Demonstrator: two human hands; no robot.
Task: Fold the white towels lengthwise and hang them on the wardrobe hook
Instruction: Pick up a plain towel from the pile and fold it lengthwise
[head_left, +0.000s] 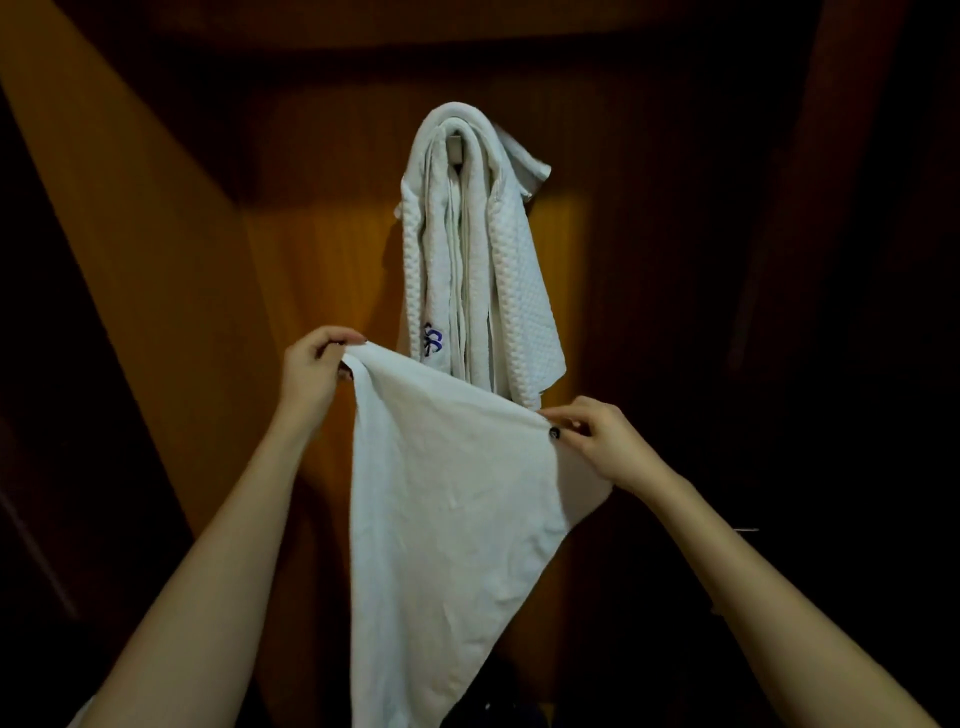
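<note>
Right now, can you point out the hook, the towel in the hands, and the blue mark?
Hook (455, 150), head view: the pale metal between the hung folds.
Held towel (447, 499), head view: middle of the smooth cloth.
Blue mark (432, 340), head view: stitching low on the hung towels.

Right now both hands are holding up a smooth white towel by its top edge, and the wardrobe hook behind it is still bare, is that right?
Not quite. The hook isn't bare: folded white towels already hang over it, as the head view shows. The rest holds: the left hand and right hand hold the smooth white towel by its top edge.
</note>
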